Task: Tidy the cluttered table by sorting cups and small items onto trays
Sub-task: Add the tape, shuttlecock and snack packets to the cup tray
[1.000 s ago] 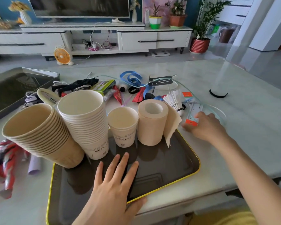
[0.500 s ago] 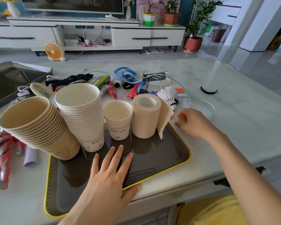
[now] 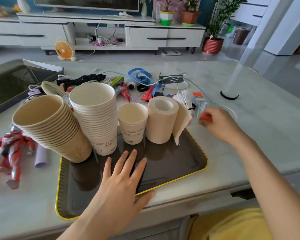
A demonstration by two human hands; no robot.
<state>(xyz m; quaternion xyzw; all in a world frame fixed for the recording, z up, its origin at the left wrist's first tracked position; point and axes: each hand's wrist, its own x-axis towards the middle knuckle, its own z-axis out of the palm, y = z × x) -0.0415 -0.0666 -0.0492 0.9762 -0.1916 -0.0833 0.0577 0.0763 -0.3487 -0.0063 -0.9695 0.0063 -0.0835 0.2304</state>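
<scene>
My left hand [image 3: 123, 179] lies flat on the dark floor of the yellow-rimmed tray [image 3: 177, 163]. Its fingers are straight and spread, it holds nothing, and the thumb reaches over the tray's near rim. My right hand [image 3: 218, 124] is over the counter [image 3: 249, 135], just off the tray's far right corner. Its fingers are curled, pinching a small red piece [image 3: 205, 117] that is too blurred for me to identify.

Along the tray's far edge stand a paper roll [image 3: 161, 120] with a loose sheet hanging at its right, a single cup [image 3: 132, 122], and a tall white cup stack [image 3: 95, 115]. A tan cup stack [image 3: 48, 129] leans leftward at the tray's far left corner.

Behind the tray's right corner a white shuttlecock [image 3: 184, 99] lies among small clutter, with a blue ribbon [image 3: 140, 76] farther back. A black band [image 3: 229, 96] lies well apart to the right. Left of the tray lie a purple roll [image 3: 41, 158] and a red toy figure [image 3: 9, 153]. A steel tray [image 3: 16, 82] sits beyond the tray's left side.
</scene>
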